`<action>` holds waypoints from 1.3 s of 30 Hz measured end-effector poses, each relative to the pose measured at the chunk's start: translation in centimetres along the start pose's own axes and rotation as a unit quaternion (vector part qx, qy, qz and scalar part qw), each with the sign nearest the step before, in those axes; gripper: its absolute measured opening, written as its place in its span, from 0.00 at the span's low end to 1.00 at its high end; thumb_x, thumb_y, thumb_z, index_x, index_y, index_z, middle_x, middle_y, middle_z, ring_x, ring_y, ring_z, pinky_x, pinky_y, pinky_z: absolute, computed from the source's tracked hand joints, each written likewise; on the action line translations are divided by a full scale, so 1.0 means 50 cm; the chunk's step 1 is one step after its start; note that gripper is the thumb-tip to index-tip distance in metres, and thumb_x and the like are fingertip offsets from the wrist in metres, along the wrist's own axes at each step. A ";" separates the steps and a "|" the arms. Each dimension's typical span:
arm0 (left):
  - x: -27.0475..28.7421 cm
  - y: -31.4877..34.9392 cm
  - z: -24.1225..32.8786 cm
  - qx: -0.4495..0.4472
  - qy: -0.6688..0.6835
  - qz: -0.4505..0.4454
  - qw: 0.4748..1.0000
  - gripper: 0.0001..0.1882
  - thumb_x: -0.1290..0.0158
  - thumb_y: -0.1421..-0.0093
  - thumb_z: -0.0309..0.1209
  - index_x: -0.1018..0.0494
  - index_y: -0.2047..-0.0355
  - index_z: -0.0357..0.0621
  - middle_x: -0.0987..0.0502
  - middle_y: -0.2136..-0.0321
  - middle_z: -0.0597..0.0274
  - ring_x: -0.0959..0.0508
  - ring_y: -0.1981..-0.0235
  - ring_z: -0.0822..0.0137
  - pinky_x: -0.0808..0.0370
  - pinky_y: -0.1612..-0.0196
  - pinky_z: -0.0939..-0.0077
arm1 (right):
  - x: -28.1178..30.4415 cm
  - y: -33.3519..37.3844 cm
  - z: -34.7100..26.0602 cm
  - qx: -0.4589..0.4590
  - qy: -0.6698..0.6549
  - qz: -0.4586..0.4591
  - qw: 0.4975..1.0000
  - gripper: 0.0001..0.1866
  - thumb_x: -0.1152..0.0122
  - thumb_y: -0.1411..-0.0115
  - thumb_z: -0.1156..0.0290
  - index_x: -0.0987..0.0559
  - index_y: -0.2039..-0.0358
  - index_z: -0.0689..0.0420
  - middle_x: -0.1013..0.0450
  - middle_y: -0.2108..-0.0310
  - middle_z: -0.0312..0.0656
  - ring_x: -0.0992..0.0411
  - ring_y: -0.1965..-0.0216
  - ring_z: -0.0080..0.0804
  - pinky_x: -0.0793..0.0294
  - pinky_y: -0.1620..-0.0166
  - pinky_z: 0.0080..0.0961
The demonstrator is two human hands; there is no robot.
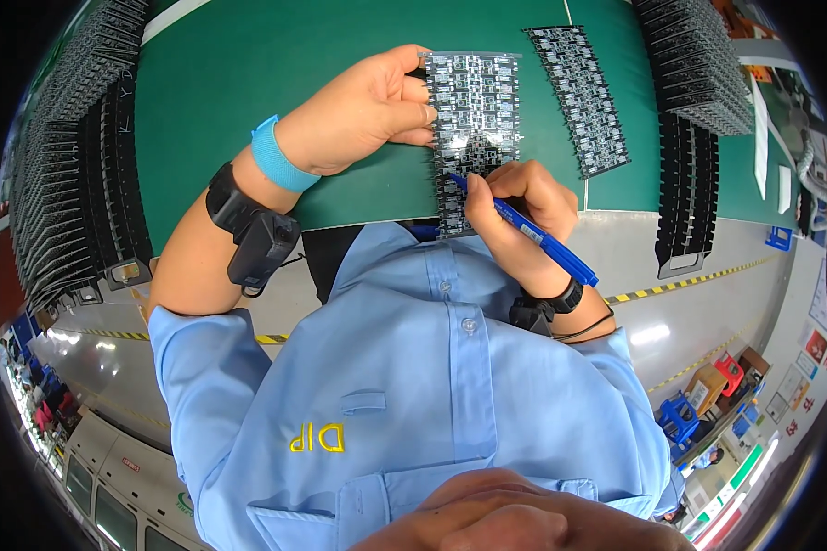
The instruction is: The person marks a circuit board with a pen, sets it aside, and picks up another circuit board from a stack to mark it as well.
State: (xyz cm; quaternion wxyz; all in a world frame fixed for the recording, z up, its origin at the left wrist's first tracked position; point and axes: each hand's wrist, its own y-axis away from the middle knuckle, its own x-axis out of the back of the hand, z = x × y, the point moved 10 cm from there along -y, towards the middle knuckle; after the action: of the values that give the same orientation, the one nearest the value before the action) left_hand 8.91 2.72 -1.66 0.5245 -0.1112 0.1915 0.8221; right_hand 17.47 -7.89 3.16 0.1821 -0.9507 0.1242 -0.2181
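Observation:
My left hand (363,115) grips the left edge of a black circuit board panel (475,96), its fingers curled and its thumb against the edge. The panel is long and narrow, printed with rows of small white and silver patterns, and stands over the near edge of the green table. My right hand (531,216) is closed round a blue marker pen (556,248). The pen's tip end lies over the left side of the panel, below its middle; whether it touches cannot be made out. Glare shows on the panel. A second such panel (579,101) lies on the table to the right.
The green table mat (230,73) spreads beneath the work. A black slotted rack (69,184) full of panels stands at the left. Another rack (694,69) of panels stands at the far right, with black slotted rack parts (686,197) nearer me.

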 end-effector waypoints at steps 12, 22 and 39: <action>0.007 -0.001 -0.008 0.011 -0.015 0.012 1.000 0.27 0.55 0.34 0.24 0.45 0.35 0.40 0.25 0.48 0.57 0.23 0.48 0.69 0.26 0.45 0.73 | -0.002 -0.002 0.000 -0.004 0.021 0.003 1.000 0.14 0.33 0.48 0.86 0.32 0.78 0.59 0.29 0.83 0.37 0.34 0.82 0.17 0.37 0.78 0.17; 0.004 0.000 -0.003 0.008 -0.008 0.012 1.000 0.25 0.54 0.33 0.25 0.43 0.36 0.40 0.24 0.48 0.56 0.23 0.48 0.69 0.25 0.45 0.73 | 0.012 0.005 0.005 -0.008 -0.022 0.020 1.000 0.14 0.34 0.46 0.85 0.33 0.77 0.60 0.29 0.82 0.38 0.35 0.83 0.19 0.38 0.79 0.17; 0.008 0.001 0.005 0.001 -0.007 0.045 0.999 0.23 0.54 0.34 0.23 0.42 0.39 0.37 0.22 0.52 0.55 0.22 0.51 0.69 0.24 0.48 0.75 | 0.004 0.020 0.000 0.006 0.015 -0.007 1.000 0.15 0.35 0.47 0.86 0.33 0.79 0.59 0.30 0.84 0.39 0.35 0.84 0.20 0.39 0.79 0.18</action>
State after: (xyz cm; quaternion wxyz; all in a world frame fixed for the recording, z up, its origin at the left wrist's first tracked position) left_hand 8.68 3.14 -1.55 0.4883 -0.0963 0.1935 0.8455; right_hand 17.51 -8.85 2.86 0.1847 -0.9471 0.1186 -0.2343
